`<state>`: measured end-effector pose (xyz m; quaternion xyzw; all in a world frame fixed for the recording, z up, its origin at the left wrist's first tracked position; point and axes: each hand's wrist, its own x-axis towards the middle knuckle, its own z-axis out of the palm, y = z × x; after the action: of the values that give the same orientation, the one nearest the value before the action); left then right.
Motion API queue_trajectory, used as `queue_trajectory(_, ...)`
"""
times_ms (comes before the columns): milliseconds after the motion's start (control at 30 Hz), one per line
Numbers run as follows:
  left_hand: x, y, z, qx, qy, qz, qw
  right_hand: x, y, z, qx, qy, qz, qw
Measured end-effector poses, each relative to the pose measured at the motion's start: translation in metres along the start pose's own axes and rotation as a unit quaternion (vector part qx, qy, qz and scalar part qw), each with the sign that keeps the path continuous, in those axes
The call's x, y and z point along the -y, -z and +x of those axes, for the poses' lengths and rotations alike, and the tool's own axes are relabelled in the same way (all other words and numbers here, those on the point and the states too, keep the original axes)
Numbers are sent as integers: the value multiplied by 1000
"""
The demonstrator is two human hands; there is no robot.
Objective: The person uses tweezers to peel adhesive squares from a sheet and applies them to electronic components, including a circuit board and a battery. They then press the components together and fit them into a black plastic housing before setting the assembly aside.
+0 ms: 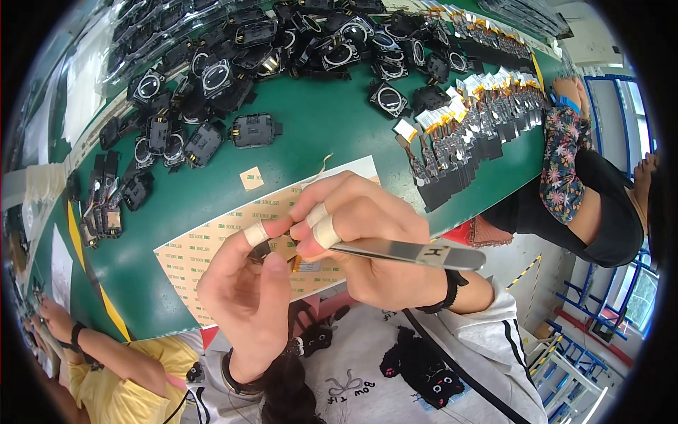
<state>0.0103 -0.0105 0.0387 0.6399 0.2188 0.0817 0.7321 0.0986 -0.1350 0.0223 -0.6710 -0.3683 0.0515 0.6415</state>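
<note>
My right hand (378,237) grips metal tweezers (406,251), their flat end pointing right and their tips hidden behind my fingers. My left hand (244,290) pinches a small dark part (261,251) between thumb and fingers, close to the tweezers' tips. Just below it shows a piece with an orange edge and a silvery body (307,267), partly covered by my hands; whether it joins the dark part, I cannot tell. Pale tape wraps several of my fingertips. Under both hands lies a tan sheet of adhesive pieces (205,247) with printed backing.
A loose adhesive square (251,178) lies beyond the sheet on the green table (311,134). Black round-windowed housings (215,76) heap along the back and left. Rows of small battery-and-cable assemblies (466,127) fill the right. Other people's arms (563,155) are at both sides.
</note>
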Motion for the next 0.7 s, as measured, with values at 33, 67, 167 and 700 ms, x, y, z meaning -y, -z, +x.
queue_trajectory(33,0,0,0,-5,7,11,1000,0,-1,0,-4,3,1,1000)
queue_trajectory(67,0,-2,0,-6,7,11,1000,0,-1,0,-6,5,2,1000)
queue_trajectory(167,0,-8,2,-45,-12,-2,999,2,-1,2,-7,-12,23,1000)
queue_trajectory(700,-2,3,8,-92,28,-52,994,14,3,-8,2,-22,-50,998)
